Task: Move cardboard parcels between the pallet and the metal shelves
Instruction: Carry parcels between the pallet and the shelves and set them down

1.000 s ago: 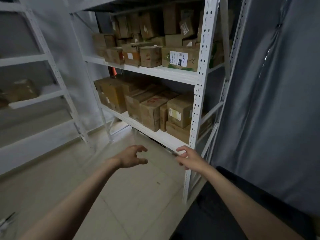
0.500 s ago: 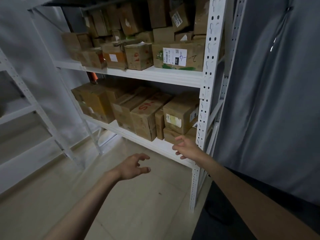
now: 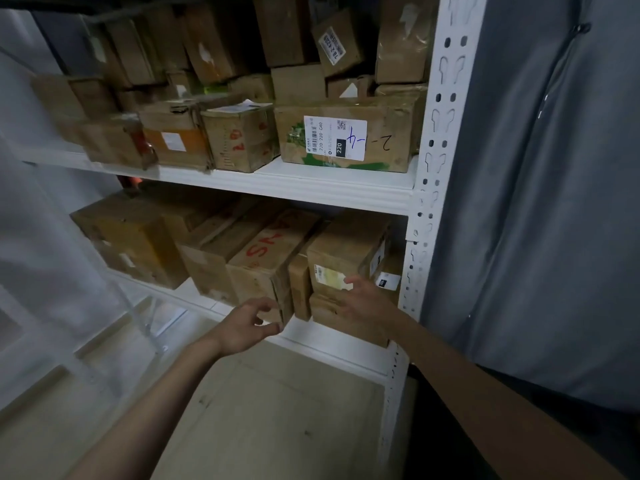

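I am at the shelves (image 3: 332, 194) with both hands out toward the lower tier, and nothing is lifted yet. My right hand (image 3: 367, 303) lies with relaxed, fairly straight fingers against the front of the stacked box (image 3: 346, 261) near the right post (image 3: 433, 188) — touching its yellowish label, not curled round it. My left hand (image 3: 247, 323) hangs loosely spread, thumb and fingers apart, just at the lower front corner of the red-lettered box (image 3: 266, 258); I cannot tell whether the fingertips touch the cardboard or sit a hair off it.

Both tiers are packed with parcels, the upper one (image 3: 346, 140) stacked deep. No pallet shows in this view, so I cannot count what has gone across. By my reading, this is the start of one pick — the reach is nearly done, while the grip, the pull off the shelf and the carry are all left. The stacked box sits on another, so I expect it to slide out freely.
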